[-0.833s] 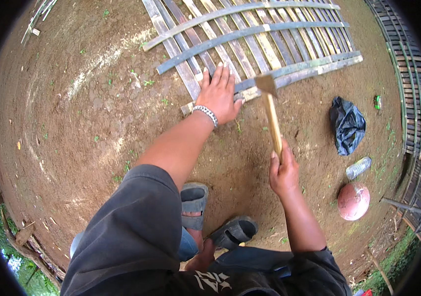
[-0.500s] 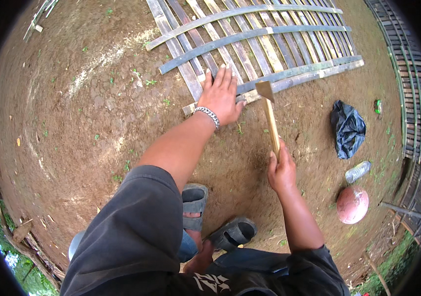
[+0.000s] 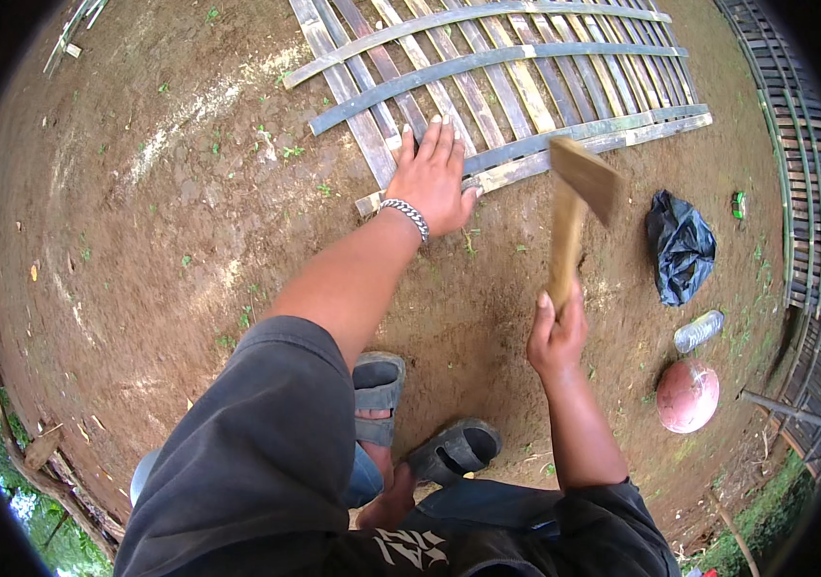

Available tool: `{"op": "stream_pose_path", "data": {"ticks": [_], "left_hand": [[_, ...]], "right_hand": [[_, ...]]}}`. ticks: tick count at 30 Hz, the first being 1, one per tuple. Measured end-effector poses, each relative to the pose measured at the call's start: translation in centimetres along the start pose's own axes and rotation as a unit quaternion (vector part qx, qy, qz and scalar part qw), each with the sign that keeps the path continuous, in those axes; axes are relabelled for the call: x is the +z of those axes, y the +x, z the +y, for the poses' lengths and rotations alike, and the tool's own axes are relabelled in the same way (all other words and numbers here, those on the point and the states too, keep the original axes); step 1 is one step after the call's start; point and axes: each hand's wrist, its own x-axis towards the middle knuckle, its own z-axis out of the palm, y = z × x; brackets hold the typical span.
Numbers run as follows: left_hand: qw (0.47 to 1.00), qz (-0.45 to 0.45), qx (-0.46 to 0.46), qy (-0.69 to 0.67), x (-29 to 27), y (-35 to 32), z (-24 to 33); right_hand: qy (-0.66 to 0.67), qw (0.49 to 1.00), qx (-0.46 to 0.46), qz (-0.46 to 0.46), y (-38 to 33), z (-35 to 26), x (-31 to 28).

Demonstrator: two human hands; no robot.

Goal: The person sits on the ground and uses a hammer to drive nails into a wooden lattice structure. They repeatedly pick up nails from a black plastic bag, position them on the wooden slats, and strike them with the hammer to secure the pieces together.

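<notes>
A panel of bamboo slats (image 3: 526,87) lies flat on the dirt ahead of me. My left hand (image 3: 434,178), with a metal bracelet on the wrist, presses palm down on the near edge of the panel, fingers spread. My right hand (image 3: 556,332) grips the handle of a wooden mallet (image 3: 574,207), whose head is lifted in the air and blurred, to the right of my left hand and just above the panel's near cross slat (image 3: 622,130).
A black plastic bag (image 3: 682,245), a clear plastic bottle (image 3: 699,330) and a reddish ball (image 3: 687,395) lie on the dirt to the right. A bamboo fence (image 3: 800,144) runs along the right rim. My sandalled feet (image 3: 410,413) are below.
The mallet head, which rested low on the slat beside my left hand, has swung up and to the right. My left hand stays pressed on the panel.
</notes>
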Motion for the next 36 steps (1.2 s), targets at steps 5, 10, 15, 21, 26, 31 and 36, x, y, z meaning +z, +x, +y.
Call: {"op": "stream_pose_path", "data": {"ticks": [5, 10, 15, 21, 26, 31, 36], "left_hand": [[0.999, -0.033, -0.009, 0.014, -0.7, 0.3, 0.3], [0.999, -0.031, -0.008, 0.018, -0.4, 0.1, 0.1], [1.000, 0.006, 0.004, 0.002, 0.2, 0.2, 0.1], [1.000, 0.002, 0.000, 0.007, -0.1, 0.3, -0.2], [1.000, 0.004, 0.002, 0.001, 0.1, 0.2, 0.0], [1.000, 0.004, 0.002, 0.003, -0.1, 0.1, -0.1], [1.000, 0.012, 0.008, -0.003, 0.1, 0.1, -0.1]], "right_hand": [[-0.107, 0.994, -0.009, -0.018, 0.3, -1.0, 1.8], [-0.031, 0.998, 0.056, -0.022, 0.5, -0.8, 1.0], [-0.027, 1.000, -0.004, -0.002, 0.2, -1.1, 1.6], [-0.065, 0.996, 0.064, -0.006, 1.6, -1.9, 0.8], [0.030, 0.997, 0.068, -0.037, 1.2, -1.7, 0.6], [-0.109, 0.983, 0.125, -0.082, 2.0, -2.4, 0.2], [-0.096, 0.972, 0.183, -0.111, 1.8, -3.5, 0.7]]}}
